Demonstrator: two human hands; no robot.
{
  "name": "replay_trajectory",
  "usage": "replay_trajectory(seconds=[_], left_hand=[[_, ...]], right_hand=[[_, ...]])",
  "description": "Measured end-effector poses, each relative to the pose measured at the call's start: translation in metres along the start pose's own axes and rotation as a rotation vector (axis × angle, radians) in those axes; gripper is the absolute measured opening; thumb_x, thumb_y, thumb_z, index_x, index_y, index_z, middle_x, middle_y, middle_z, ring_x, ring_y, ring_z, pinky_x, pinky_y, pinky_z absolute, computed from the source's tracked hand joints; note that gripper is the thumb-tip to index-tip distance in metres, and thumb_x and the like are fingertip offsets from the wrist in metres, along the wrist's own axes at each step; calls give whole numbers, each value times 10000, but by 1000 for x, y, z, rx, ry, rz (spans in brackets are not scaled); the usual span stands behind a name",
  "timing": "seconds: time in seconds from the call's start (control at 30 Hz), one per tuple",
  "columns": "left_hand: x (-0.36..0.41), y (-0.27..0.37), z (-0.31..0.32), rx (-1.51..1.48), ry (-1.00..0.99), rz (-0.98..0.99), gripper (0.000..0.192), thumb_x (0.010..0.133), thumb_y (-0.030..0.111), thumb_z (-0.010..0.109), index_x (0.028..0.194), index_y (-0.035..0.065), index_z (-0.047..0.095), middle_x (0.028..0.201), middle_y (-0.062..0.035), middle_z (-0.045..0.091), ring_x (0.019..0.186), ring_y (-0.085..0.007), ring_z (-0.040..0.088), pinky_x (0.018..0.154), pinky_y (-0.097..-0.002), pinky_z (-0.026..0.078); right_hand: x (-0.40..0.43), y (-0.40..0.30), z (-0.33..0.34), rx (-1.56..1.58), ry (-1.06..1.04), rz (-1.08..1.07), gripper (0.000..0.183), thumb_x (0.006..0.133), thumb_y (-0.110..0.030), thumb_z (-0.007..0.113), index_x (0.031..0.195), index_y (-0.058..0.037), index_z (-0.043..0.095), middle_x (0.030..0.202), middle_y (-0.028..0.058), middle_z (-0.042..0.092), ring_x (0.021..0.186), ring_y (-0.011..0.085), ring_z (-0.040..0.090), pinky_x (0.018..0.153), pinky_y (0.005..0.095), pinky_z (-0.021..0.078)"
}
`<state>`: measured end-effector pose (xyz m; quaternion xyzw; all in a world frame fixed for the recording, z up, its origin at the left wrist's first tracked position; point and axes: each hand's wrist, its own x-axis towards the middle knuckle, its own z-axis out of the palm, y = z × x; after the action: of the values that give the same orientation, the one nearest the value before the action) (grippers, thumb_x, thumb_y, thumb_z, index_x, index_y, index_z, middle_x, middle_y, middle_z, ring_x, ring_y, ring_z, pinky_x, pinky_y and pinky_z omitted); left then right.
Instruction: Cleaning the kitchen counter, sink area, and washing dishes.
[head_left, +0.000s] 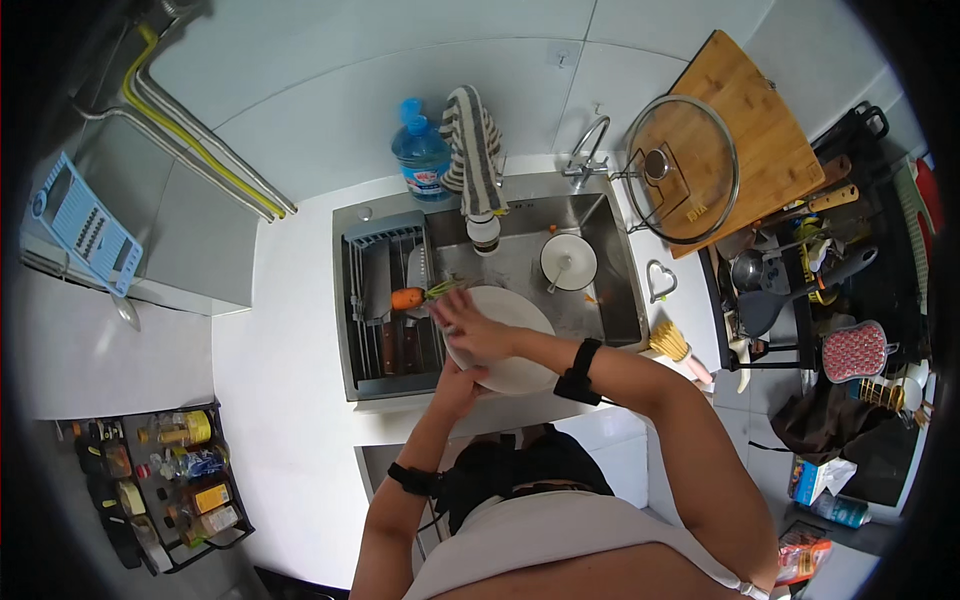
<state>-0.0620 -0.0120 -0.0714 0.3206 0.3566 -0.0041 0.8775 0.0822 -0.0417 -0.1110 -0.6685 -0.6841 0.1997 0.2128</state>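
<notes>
A large white plate (517, 367) is tilted over the front of the sink, its lower left rim in the grip of my left hand (459, 386). My right hand (476, 326) lies across the plate's upper left part, fingers spread and blurred by motion. Whether it presses on the plate I cannot tell. Just beyond those fingertips, an orange carrot (407, 298) with green tops rests on the drying rack (360, 330). Knives with brown wooden handles (388, 349) lie in that rack. A white bowl (568, 255) with a spoon in it sits in the steel sink (517, 259).
Behind the sink stand a blue water jug (421, 161) and a striped towel (474, 150). A chrome faucet (585, 161) rises at the back right, near a glass lid (682, 169) and a wooden cutting board (757, 142). A scrub brush (675, 345) lies on the right rim.
</notes>
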Motion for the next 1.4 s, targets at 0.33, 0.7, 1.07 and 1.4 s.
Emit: replay_trajectory(seconds=[0.33, 0.7, 1.07, 1.4], left_hand=[[-28, 40, -29, 61, 82, 333, 606, 700, -130, 475, 1242, 100, 332, 1130, -96, 485, 999, -230, 531, 719, -300, 504], [-43, 76, -54, 15, 74, 405, 650, 682, -154, 441, 1257, 110, 290, 1148, -110, 465, 996, -250, 541, 714, -329, 515], [-45, 80, -72, -8, 93, 426, 630, 678, -160, 442, 1243, 98, 336, 1151, -102, 479, 1033, -264, 519, 755, -361, 509], [-35, 64, -51, 119, -25, 272, 694, 663, -141, 475, 1264, 147, 280, 1120, -67, 471, 1008, -207, 516, 684, -283, 503]], right_hand=[[-14, -41, -39, -79, -116, 182, 613, 835, -279, 423, 1350, -27, 206, 1394, 269, 112, 1301, 423, 51, 1052, 464, 113], [0, -67, -37, -8, 48, 179, 419, 854, -193, 376, 1224, -2, 429, 1327, 271, 279, 1266, 399, 219, 1042, 450, 193], [-4, -79, -21, 117, 130, 121, 405, 854, -240, 398, 1125, 45, 494, 1293, 252, 353, 1261, 364, 252, 1040, 396, 211], [47, -75, -21, -122, 281, 11, 597, 876, -336, 354, 1362, -38, 176, 1410, 235, 98, 1307, 387, 95, 1057, 438, 125]])
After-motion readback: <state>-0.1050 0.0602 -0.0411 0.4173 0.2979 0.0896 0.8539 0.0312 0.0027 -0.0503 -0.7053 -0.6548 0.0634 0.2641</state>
